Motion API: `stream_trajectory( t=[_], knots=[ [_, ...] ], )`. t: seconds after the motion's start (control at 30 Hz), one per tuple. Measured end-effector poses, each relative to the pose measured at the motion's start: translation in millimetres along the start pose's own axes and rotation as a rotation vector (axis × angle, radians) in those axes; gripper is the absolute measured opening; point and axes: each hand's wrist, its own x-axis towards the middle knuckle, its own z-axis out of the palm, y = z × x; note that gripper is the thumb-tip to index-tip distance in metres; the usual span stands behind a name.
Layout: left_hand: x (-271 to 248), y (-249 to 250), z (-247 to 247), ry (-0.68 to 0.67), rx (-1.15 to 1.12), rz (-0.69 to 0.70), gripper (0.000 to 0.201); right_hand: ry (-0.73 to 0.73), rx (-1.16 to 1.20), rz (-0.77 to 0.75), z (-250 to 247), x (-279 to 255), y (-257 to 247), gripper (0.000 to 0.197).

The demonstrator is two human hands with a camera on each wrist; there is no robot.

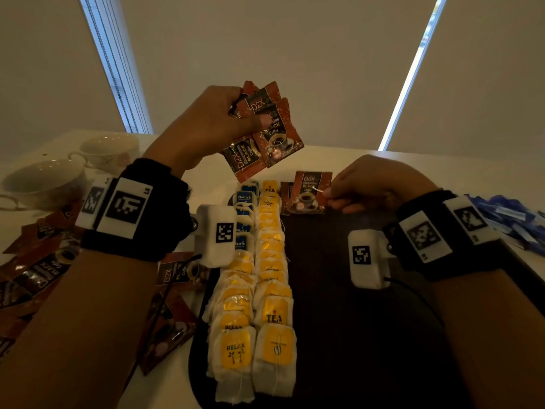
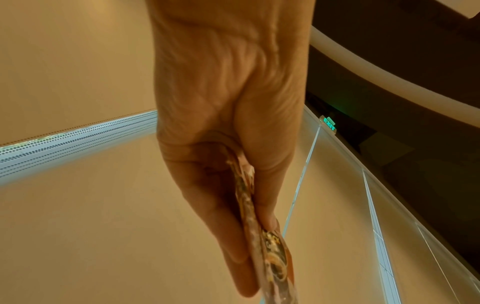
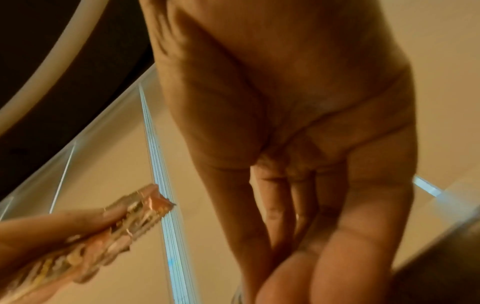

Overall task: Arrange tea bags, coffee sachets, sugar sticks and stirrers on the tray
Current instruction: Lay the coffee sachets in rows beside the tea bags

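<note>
A dark oval tray (image 1: 354, 305) lies in front of me with two long rows of tea bags (image 1: 265, 276) along its left side. My left hand (image 1: 206, 125) is raised above the tray's far end and grips a fan of several brown coffee sachets (image 1: 265, 128), which show edge-on between thumb and fingers (image 2: 259, 232) in the left wrist view. My right hand (image 1: 365, 184) pinches the right edge of one coffee sachet (image 1: 306, 191) at the tray's far end, beside the tea bag rows. In the right wrist view the fanned sachets (image 3: 103, 236) appear at lower left.
Loose coffee sachets (image 1: 38, 267) are scattered on the white table left of the tray. Two white teacups (image 1: 44, 181) stand at the far left. A heap of blue sachets (image 1: 513, 222) lies at the right. Window blinds rise behind the table.
</note>
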Motion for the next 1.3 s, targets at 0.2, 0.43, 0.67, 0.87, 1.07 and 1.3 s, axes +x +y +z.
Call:
stream_trajectory(
  t=[0.2,0.43,0.67,0.87,1.07,1.3],
  knots=[
    [-1,1,0,-0.024,0.009,-0.003,0.007,-0.112,-0.158,0.084,6,7,5,0.008],
    [-2,1,1,-0.038,-0.002,-0.014,0.009,-0.075,-0.132,0.071,7,17,4,0.012],
    [0,-2,2,-0.039,0.025,-0.027,0.011,-0.076,-0.119,0.042,10,25,3,0.011],
    [-1,-2,2,-0.047,0.020,-0.015,0.009,-0.224,-0.424,-0.013,10,24,2,0.015],
    [0,-4,1,-0.051,0.014,-0.002,0.010,-0.358,-0.513,-0.057,12,26,-1,0.014],
    [1,-6,2,-0.054,0.015,-0.002,0.009,-0.254,-0.625,-0.090,21,38,-7,0.026]
  ],
)
